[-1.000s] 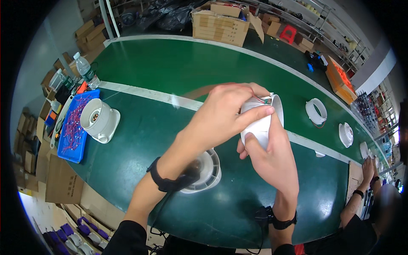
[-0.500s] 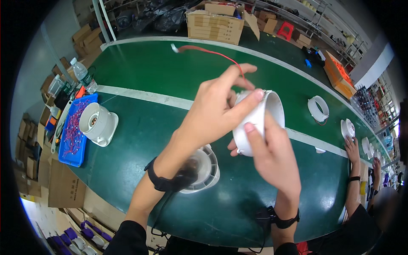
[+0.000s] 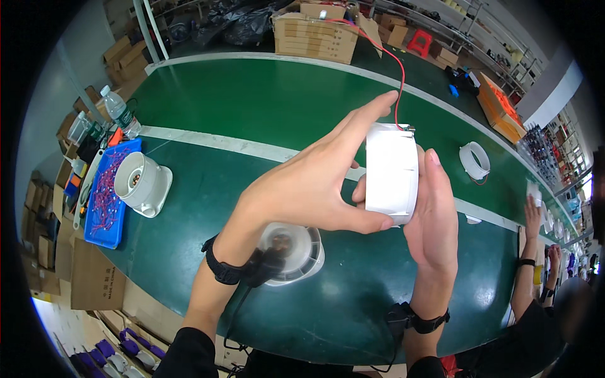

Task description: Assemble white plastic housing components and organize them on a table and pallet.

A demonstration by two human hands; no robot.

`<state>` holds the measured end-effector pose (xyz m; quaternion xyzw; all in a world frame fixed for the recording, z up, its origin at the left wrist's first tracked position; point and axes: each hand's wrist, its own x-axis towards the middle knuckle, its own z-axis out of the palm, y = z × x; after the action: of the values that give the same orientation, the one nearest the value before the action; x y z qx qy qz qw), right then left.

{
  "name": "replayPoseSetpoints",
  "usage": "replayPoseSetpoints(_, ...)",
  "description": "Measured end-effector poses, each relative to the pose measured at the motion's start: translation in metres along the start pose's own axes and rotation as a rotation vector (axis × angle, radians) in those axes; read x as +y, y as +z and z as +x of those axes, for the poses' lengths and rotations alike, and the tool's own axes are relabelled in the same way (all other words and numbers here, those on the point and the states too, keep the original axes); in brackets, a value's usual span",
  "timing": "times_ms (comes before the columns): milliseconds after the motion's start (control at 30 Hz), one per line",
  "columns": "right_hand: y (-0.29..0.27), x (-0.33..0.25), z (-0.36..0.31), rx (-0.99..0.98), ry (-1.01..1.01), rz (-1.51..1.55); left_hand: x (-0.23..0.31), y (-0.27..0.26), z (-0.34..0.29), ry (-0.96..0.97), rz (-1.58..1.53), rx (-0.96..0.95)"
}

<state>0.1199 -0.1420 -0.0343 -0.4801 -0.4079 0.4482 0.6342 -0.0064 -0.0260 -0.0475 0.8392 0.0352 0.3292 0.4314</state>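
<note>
R hand (image 3: 436,223) holds wht ring (image 3: 391,173), L hand (image 3: 309,183) alongside.

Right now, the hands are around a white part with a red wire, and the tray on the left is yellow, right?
Not quite: the tray on the left is blue, not yellow, as the head view shows. The left hand and right hand are indeed around a white part with a red wire.
</note>
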Motion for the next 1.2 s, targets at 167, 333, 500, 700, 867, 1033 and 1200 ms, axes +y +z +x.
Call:
replayPoseSetpoints(167,0.001,-0.004,-0.006,-0.020,0.020,-0.066,0.011,-0.004,0.007,-0.102,-0.120,0.056)
replayPoseSetpoints(333,0.010,-0.003,-0.009,-0.047,-0.043,-0.114,0.001,-0.012,0.005,-0.134,-0.282,0.107)
replayPoseSetpoints(500,0.010,-0.004,-0.009,0.072,-0.047,-0.097,0.009,-0.013,0.003,-0.028,-0.200,0.036)
replayPoseSetpoints(700,0.005,0.002,-0.009,-0.008,-0.075,-0.152,0.006,-0.019,0.002,-0.117,-0.206,0.029)
replayPoseSetpoints(867,0.005,-0.010,-0.017,-0.032,-0.050,-0.120,0.005,-0.024,-0.002,0.010,-0.175,-0.065)
replayPoseSetpoints(1033,0.005,-0.009,-0.015,-0.060,-0.045,-0.092,0.004,-0.027,-0.001,-0.031,-0.168,-0.075)
replayPoseSetpoints(1200,-0.012,-0.003,-0.001,-0.122,-0.052,0.353,0.008,-0.010,0.003,-0.074,-0.022,0.133)
